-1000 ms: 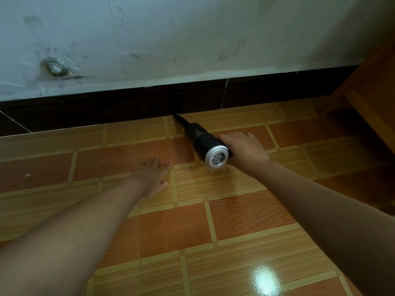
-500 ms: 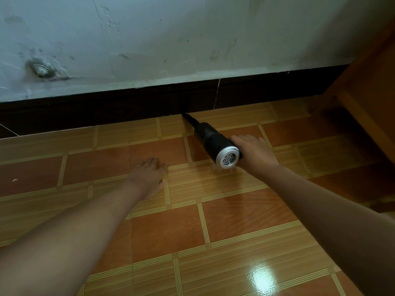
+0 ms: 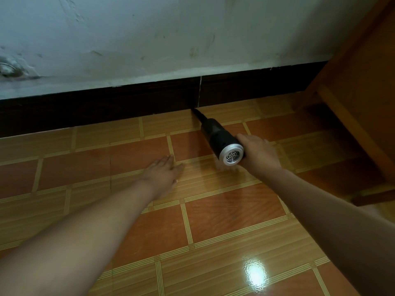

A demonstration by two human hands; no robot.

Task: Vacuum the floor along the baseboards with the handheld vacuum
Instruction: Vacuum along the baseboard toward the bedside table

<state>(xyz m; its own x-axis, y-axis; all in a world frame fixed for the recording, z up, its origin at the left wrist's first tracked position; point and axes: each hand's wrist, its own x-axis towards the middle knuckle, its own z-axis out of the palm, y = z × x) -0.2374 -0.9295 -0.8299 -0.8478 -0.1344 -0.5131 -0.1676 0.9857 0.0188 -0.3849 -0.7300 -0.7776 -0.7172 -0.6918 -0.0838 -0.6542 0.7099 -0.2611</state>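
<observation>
Scuffed, stained white wall [image 3: 171,39] with a round metal fitting [image 3: 7,69] at its far left, orange-brown wooden furniture [image 3: 363,82] at right edge, bright light glare [image 3: 255,272] lower right.

my right hand [image 3: 257,151] holds the vacuum [image 3: 221,138] on the floor [image 3: 213,227], its nozzle tip touching the foot of the baseboard [image 3: 128,101] ahead of me. my left hand [image 3: 163,175] lies flat on the floor, left of the vacuum and apart from it. wooden furniture [image 3: 363,86] stands to the right against the wall [image 3: 160,35].
</observation>
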